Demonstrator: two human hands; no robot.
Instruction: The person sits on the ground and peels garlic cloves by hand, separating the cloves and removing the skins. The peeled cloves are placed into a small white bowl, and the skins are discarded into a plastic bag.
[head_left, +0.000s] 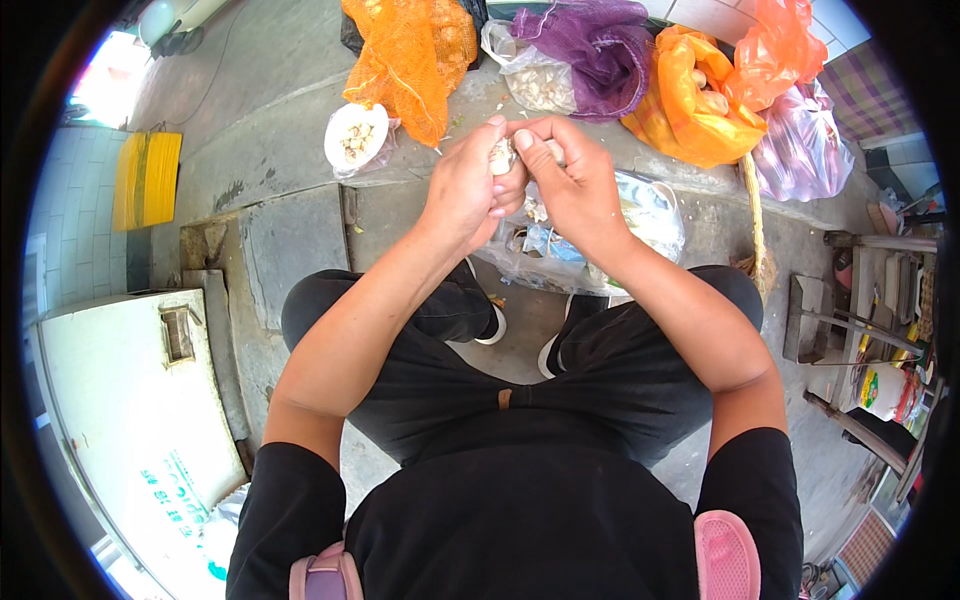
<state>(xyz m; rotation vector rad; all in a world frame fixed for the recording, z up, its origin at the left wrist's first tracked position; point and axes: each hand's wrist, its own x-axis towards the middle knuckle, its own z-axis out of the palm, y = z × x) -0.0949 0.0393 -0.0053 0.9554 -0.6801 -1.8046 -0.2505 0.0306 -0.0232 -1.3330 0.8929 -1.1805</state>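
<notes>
My left hand (466, 178) and my right hand (576, 180) meet in front of me above a plastic trash bag. Between the thumbs and fingers is a pale, papery piece that looks like a garlic bulb (502, 159). The left fingers are curled around it, and the right thumb presses at its side. Another whitish bit shows inside the curl of my right hand; its shape is partly hidden. To the left of the hands, a white bowl (336, 144) stands on the concrete ledge with several pale cloves (358, 142) in it.
Along the ledge are an orange mesh sack (409, 67), a purple mesh sack (611, 67), a clear bag of pale pieces (541, 86) and an orange bag (686, 112). The lined trash bag (652, 214) sits between my feet. A white cabinet (127, 390) stands left, a cluttered shelf (862, 300) right.
</notes>
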